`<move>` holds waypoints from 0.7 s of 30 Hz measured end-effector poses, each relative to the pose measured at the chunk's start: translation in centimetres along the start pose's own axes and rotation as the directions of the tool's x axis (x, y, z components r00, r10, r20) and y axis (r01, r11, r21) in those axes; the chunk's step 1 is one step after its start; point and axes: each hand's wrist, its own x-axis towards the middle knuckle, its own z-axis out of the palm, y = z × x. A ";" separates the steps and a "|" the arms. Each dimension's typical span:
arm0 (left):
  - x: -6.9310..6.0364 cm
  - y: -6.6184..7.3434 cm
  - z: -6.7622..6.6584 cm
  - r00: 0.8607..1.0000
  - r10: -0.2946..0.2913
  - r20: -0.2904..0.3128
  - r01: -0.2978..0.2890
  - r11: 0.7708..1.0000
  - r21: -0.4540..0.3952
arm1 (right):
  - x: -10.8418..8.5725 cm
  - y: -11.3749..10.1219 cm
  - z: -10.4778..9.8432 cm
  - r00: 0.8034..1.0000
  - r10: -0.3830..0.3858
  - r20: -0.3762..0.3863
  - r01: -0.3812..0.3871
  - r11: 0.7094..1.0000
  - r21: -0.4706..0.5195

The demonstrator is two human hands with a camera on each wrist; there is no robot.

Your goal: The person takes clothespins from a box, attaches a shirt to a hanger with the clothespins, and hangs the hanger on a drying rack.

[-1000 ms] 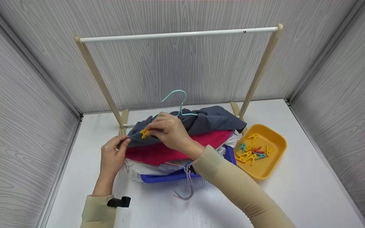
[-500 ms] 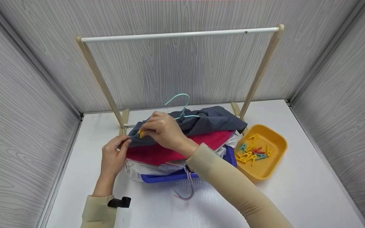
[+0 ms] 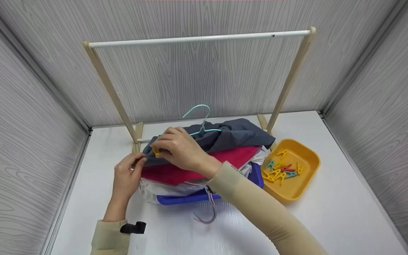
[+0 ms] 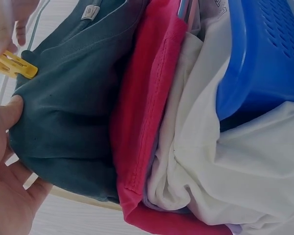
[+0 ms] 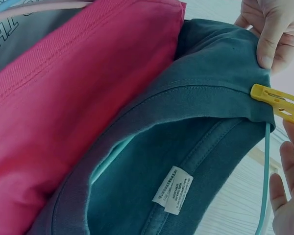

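Observation:
My left hand pinches the left edge of a dark grey garment with a white label inside its opening. My right hand holds a yellow clothespin between thumb and fingers. In both wrist views the clothespin's tip lies over the garment's edge, close to my left thumb. A turquoise hanger sits inside the garment, its hook standing up above the cloth. Part of the hanger is hidden by the cloth and my right hand.
Under the grey garment lie a red garment and white clothes, over a blue basket. More hanger hooks stick out in front. An orange tray of clothespins stands at the right. A rack with a white rail rises behind.
My right hand has moved left with the clothespin to the garment's edge beside my left fingers. The turquoise hanger's hook has shifted slightly. My left hand has stayed nearly still.

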 end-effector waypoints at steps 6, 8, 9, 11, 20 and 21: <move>0.1 0.0 -0.2 0.997 -0.055 0.055 0.056 0.998 -0.012 | -0.2 0.0 0.1 1.000 0.020 -0.009 -0.020 1.000 0.008; 0.1 0.0 -0.3 0.995 -0.061 0.073 0.062 0.998 -0.012 | -0.2 0.0 0.2 1.000 0.025 -0.003 -0.025 1.000 0.011; 0.1 0.0 -0.3 0.995 -0.061 0.080 0.062 0.998 -0.010 | -0.3 0.0 0.2 1.000 0.026 0.004 -0.026 1.000 0.013; 0.0 -0.1 -0.3 0.995 -0.057 0.086 0.058 0.998 -0.004 | -0.3 0.0 0.1 0.999 0.025 0.023 -0.026 0.999 0.026; -0.2 -0.1 -0.1 0.990 -0.107 0.093 0.107 0.994 0.007 | -1.0 -0.2 -0.9 1.000 -0.013 0.015 0.010 0.982 0.190; -0.1 -0.1 -0.1 0.989 -0.112 0.093 0.111 0.994 0.009 | -1.2 -0.2 -1.0 1.000 -0.020 -0.001 0.020 0.977 0.214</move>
